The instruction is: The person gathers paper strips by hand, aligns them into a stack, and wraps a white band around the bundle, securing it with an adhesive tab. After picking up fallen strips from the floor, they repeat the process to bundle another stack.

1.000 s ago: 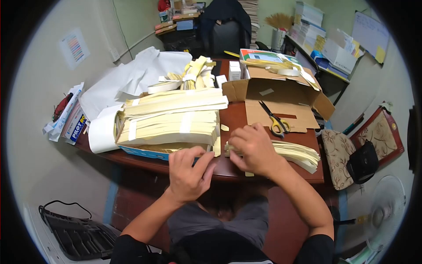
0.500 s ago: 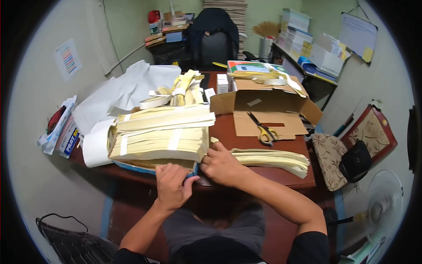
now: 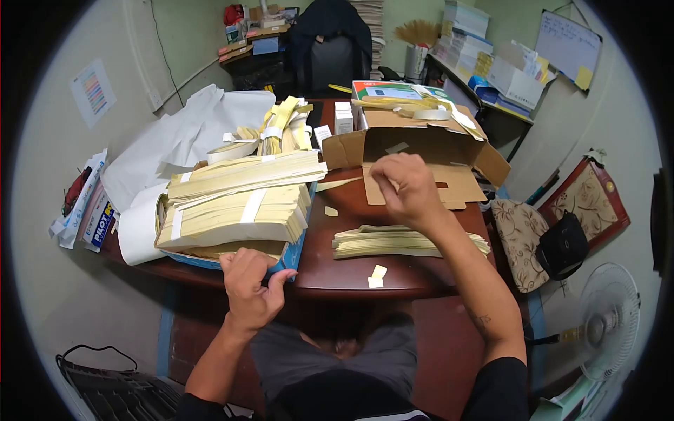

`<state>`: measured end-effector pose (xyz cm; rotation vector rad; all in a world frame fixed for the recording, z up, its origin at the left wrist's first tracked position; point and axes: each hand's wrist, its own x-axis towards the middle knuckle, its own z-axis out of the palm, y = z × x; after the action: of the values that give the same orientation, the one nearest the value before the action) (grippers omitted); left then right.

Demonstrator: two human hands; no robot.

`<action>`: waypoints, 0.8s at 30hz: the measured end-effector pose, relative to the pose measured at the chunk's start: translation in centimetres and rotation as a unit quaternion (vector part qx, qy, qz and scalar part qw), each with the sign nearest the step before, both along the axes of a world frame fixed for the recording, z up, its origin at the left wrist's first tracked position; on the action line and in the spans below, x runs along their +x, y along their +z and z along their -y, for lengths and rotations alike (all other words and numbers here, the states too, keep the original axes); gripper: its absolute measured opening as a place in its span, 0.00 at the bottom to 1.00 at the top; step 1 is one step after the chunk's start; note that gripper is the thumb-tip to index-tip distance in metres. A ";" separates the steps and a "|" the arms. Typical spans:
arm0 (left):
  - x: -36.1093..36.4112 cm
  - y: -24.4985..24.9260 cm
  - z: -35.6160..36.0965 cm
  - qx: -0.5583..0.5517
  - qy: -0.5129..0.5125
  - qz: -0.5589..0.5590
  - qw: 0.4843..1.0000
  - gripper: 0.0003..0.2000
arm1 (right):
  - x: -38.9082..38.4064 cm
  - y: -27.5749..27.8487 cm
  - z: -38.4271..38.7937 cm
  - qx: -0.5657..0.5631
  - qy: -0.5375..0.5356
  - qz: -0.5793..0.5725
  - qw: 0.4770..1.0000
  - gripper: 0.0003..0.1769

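Pinching one end of a thin yellow paper strip (image 3: 339,184), the right hand (image 3: 406,188) is hovering above the loose stack (image 3: 393,242) on the worktop (image 3: 330,270). The left hand (image 3: 249,286) is resting at the near edge, its fingers curled together.

There are two hands over the desk (image 3: 337,270), the left hand (image 3: 249,288) near, the right hand (image 3: 406,186) farther. One open cardboard box (image 3: 421,144) sits far right, one loose paper stack (image 3: 393,242) nearer, three small scraps (image 3: 378,275), two white boxes (image 3: 344,116) far back.
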<state>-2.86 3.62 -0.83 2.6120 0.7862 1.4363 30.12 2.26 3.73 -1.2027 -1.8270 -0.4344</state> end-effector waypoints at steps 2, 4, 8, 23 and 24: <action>0.1 -0.3 0.0 -0.003 -0.003 0.001 1.000 0.12 | 0.7 1.9 0.1 0.056 -0.015 -0.043 0.997 0.06; 0.1 -0.4 0.1 -0.002 -0.002 -0.002 1.000 0.12 | 1.2 4.9 0.9 0.085 -0.038 -0.101 0.990 0.05; 0.4 -1.3 0.4 -0.004 -0.001 -0.032 0.999 0.13 | 4.3 9.4 2.2 -0.026 0.046 -0.272 0.961 0.05; 8.6 8.8 2.7 -0.064 -0.165 0.105 0.979 0.20 | 1.3 12.1 10.8 -0.216 0.184 -0.381 0.880 0.06; 8.7 8.2 3.0 -0.182 -0.201 0.083 0.959 0.14 | 0.9 11.9 11.4 -0.202 0.182 -0.375 0.886 0.06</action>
<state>5.83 0.60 7.34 2.1780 0.4167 1.2345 31.01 -9.11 15.61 -1.0430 -1.4156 0.5919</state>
